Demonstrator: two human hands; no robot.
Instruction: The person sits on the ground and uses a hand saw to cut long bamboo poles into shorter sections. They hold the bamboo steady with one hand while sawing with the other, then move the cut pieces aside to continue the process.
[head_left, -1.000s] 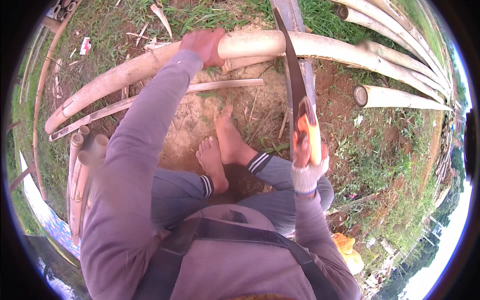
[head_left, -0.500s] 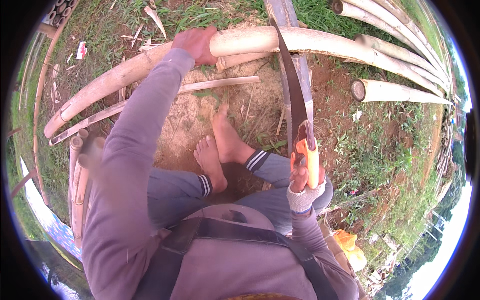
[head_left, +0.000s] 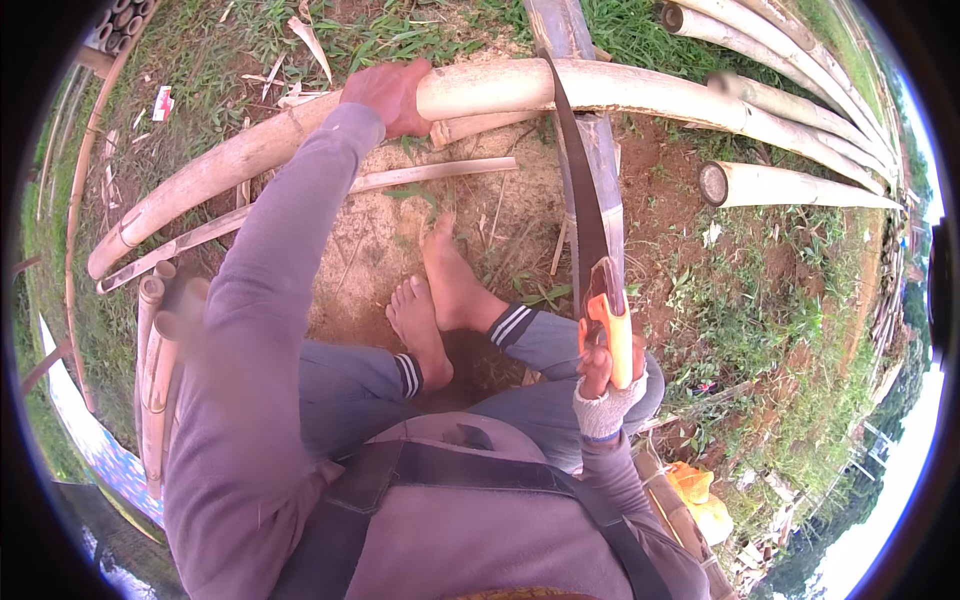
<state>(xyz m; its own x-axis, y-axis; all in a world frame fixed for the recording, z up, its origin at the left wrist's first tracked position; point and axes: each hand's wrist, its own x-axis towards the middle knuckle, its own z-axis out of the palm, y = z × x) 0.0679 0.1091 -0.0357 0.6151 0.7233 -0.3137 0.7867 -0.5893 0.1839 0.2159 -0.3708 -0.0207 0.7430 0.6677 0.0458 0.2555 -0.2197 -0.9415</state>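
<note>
A long pale bamboo pole [head_left: 485, 88] lies crosswise in front of me. My left hand [head_left: 388, 98] is closed around it, pressing from above. My right hand [head_left: 608, 388], in a white fingerless glove, grips the orange handle of a handsaw [head_left: 594, 222]. Its dark blade reaches away from me, with the far end at the pole, right of my left hand. Whether the teeth have cut in cannot be made out. Beneath the pole runs a greyish bamboo support [head_left: 560, 28], pointing away from me. A shorter bamboo piece [head_left: 480, 127] shows just under the pole.
A split bamboo strip [head_left: 435, 172] lies on sawdust-covered soil near my bare feet [head_left: 455, 285]. Cut bamboo lengths [head_left: 158, 345] stand at my left. Several poles [head_left: 790, 183] extend at the right. An orange bag [head_left: 697, 490] lies by my right elbow.
My right hand and the saw have drawn back slightly toward me. The pole has shifted only a little under my left hand, which keeps its hold.
</note>
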